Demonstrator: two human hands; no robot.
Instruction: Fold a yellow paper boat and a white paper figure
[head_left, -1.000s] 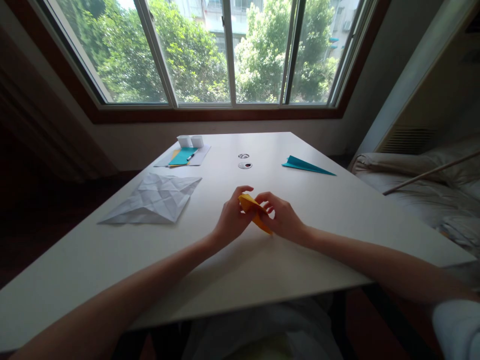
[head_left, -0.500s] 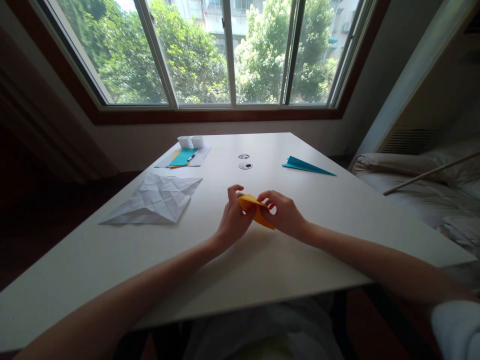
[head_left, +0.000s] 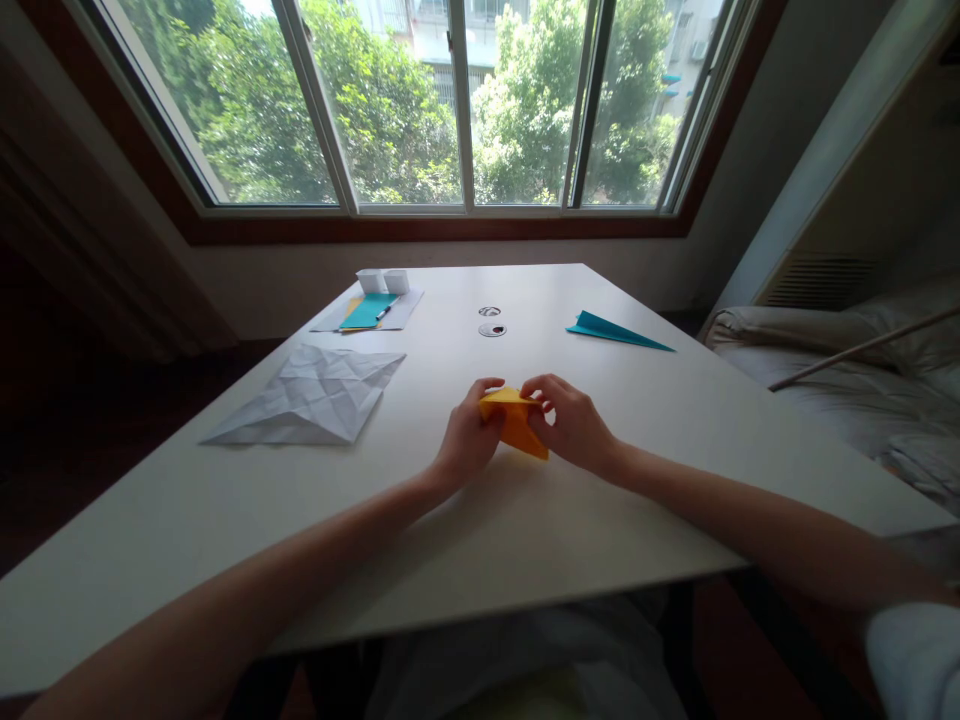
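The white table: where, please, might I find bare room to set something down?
Bare tabletop shows between the creased white paper and the left hand, and between the right hand and blue folded paper. It is crowded around the yellow paper and at the far left's white containers, pen and coloured sheets.

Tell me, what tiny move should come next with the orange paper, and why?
Maybe pinch the orange paper flatter along its fold: the left grip and right grip hold opposite sides, while its panels meet at an angle.
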